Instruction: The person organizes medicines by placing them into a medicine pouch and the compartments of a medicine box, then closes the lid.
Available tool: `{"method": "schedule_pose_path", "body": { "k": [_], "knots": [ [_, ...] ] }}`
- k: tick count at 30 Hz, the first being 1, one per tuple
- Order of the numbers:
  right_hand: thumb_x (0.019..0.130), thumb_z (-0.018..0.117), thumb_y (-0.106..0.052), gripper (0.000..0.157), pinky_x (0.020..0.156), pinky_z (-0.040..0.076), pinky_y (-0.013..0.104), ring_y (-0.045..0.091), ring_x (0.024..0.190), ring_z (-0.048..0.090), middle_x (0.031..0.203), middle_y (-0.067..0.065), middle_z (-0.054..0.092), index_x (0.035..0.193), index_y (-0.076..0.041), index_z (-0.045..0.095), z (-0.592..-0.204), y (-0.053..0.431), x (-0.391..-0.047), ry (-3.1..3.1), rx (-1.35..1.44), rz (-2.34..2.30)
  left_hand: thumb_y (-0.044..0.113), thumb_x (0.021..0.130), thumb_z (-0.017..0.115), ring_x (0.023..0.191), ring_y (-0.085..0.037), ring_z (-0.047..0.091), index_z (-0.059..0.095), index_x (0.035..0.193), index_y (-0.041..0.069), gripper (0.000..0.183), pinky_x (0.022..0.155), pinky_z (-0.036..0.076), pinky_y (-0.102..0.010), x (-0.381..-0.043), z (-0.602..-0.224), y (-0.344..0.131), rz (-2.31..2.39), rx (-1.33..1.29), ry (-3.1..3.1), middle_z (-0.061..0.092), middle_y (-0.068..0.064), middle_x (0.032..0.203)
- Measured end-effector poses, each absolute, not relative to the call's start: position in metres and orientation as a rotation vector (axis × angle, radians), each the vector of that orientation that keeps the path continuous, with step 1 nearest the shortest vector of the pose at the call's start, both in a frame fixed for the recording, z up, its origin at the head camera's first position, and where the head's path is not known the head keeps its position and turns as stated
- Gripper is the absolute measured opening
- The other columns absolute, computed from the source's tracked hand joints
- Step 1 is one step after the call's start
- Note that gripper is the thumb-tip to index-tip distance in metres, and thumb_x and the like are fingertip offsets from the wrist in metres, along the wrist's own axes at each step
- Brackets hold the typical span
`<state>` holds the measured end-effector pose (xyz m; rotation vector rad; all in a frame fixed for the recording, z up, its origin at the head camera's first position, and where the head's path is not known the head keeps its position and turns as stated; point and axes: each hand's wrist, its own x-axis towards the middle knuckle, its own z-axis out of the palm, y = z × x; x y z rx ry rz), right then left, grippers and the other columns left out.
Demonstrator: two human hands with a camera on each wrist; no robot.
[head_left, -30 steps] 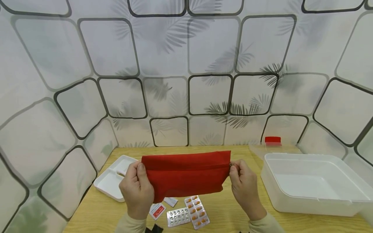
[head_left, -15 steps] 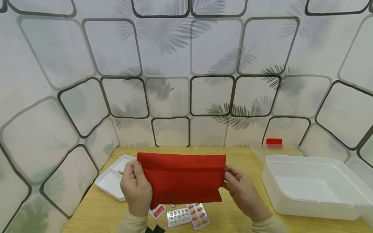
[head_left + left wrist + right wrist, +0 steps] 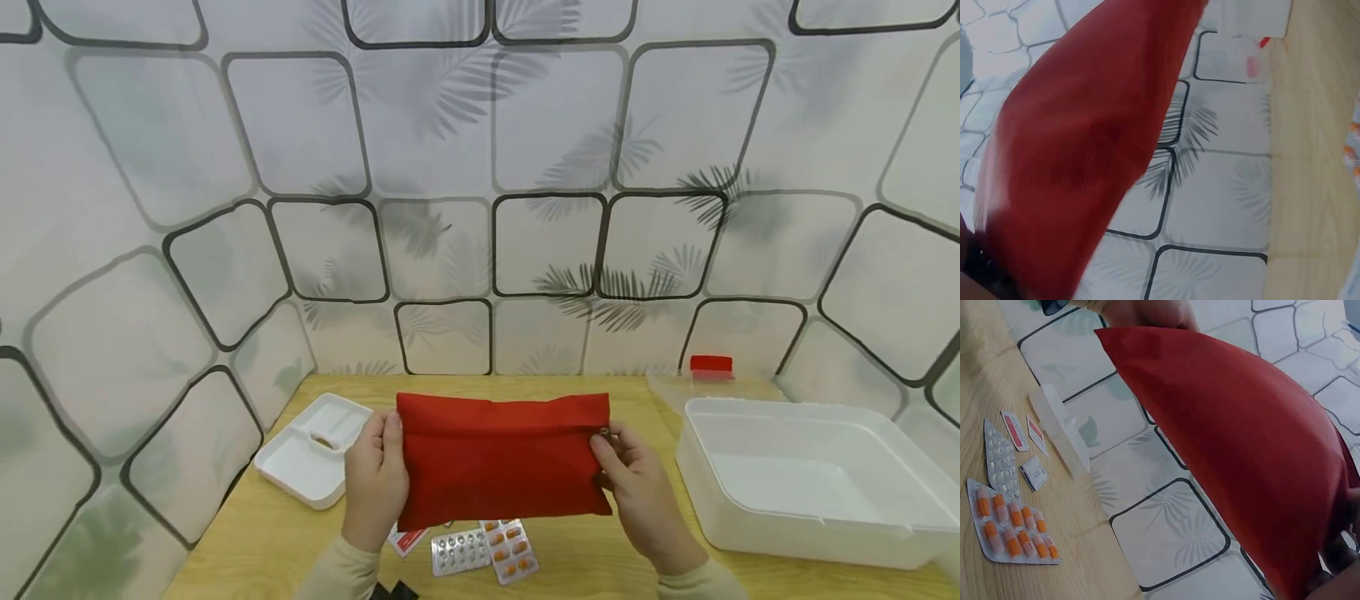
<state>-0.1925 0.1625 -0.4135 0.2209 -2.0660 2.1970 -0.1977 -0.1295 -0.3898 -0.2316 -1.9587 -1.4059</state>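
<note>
A red fabric zipper pouch (image 3: 502, 471) is held up above the table, its long zip running across near the top. My left hand (image 3: 378, 479) grips its left edge, thumb on the near face. At the other end, my right hand (image 3: 637, 487) pinches the right edge by the zip pull (image 3: 604, 432). Seen from the right wrist, the pouch (image 3: 1229, 437) bulges slightly, and the left hand shows at its far end. Below it lie a silver blister pack of tablets (image 3: 459, 552), one of orange capsules (image 3: 510, 550) and small red-and-white packets (image 3: 1015, 430).
A white divided tray (image 3: 288, 467) stands at the left of the wooden table (image 3: 592, 575). To the right is a large white plastic bin (image 3: 795, 529), with a clear lid with a red clip (image 3: 711, 367) behind it. Patterned cloth walls surround the table.
The pouch has straightened and shifted slightly right, with both hands. My right hand has shifted its hold on the right edge and pinches by the zip pull again.
</note>
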Motion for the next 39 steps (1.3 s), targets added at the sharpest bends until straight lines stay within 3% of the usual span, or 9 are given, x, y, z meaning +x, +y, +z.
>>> {"method": "schedule_pose_path", "body": {
  "k": [4, 9, 15, 25, 32, 39],
  "knots": [
    [0.098, 0.055, -0.030, 0.035, 0.070, 0.055, 0.036, 0.019, 0.087, 0.061, 0.099, 0.005, 0.062, 0.120, -0.002, 0.053, -0.414, 0.165, -0.192, -2.005, 0.067, 2.190, 0.014, 0.098, 0.055, 0.066, -0.013, 0.057, 0.062, 0.102, 0.006, 0.011, 0.059, 0.049, -0.026, -0.194, -0.396, -0.126, -1.570, -0.345, -2.062, 0.061, -0.001, 0.078],
    [0.096, 0.059, -0.028, 0.033, 0.068, 0.053, 0.035, 0.018, 0.086, 0.059, 0.096, 0.004, 0.062, 0.114, -0.001, 0.055, -0.418, 0.169, -0.194, -2.011, -0.034, 2.181, 0.011, 0.090, 0.068, 0.075, -0.015, 0.064, 0.054, 0.117, 0.007, 0.031, 0.064, 0.055, -0.029, -0.188, -0.410, -0.122, -1.720, -0.417, -2.122, 0.068, -0.007, 0.091],
    [0.099, 0.056, -0.020, 0.024, 0.070, 0.053, 0.040, 0.024, 0.087, 0.060, 0.099, 0.011, 0.060, 0.110, 0.001, 0.053, -0.429, 0.172, -0.191, -2.114, -0.075, 2.318, 0.001, 0.091, 0.063, 0.079, -0.015, 0.065, 0.052, 0.114, -0.001, 0.025, 0.067, 0.055, -0.028, -0.181, -0.423, -0.119, -1.702, -0.380, -2.103, 0.068, -0.012, 0.095],
    [0.098, 0.056, -0.026, 0.027, 0.065, 0.052, 0.035, 0.021, 0.078, 0.060, 0.093, 0.013, 0.062, 0.110, -0.002, 0.057, -0.421, 0.191, -0.179, -2.252, 0.010, 1.997, 0.007, 0.092, 0.064, 0.058, -0.011, 0.062, 0.062, 0.103, 0.008, 0.011, 0.054, 0.052, -0.026, -0.177, -0.426, -0.110, -1.647, -0.316, -2.123, 0.062, -0.002, 0.076],
    [0.098, 0.058, -0.023, 0.016, 0.060, 0.047, 0.027, 0.013, 0.067, 0.057, 0.078, 0.003, 0.062, 0.100, -0.008, 0.063, -0.421, 0.193, -0.178, -2.218, 0.108, 1.545, 0.001, 0.096, 0.054, 0.080, -0.012, 0.062, 0.055, 0.107, 0.002, 0.011, 0.064, 0.054, -0.026, -0.177, -0.427, -0.091, -1.552, -0.373, -2.025, 0.066, -0.004, 0.094],
    [0.097, 0.059, -0.018, 0.012, 0.057, 0.046, 0.024, 0.010, 0.064, 0.056, 0.076, 0.000, 0.063, 0.100, -0.008, 0.065, -0.415, 0.207, -0.180, -2.164, 0.137, 1.448, 0.002, 0.097, 0.054, 0.078, -0.014, 0.064, 0.054, 0.109, 0.002, 0.012, 0.061, 0.055, -0.029, -0.177, -0.425, -0.073, -1.659, -0.348, -1.960, 0.067, -0.007, 0.095]
  ]
}}
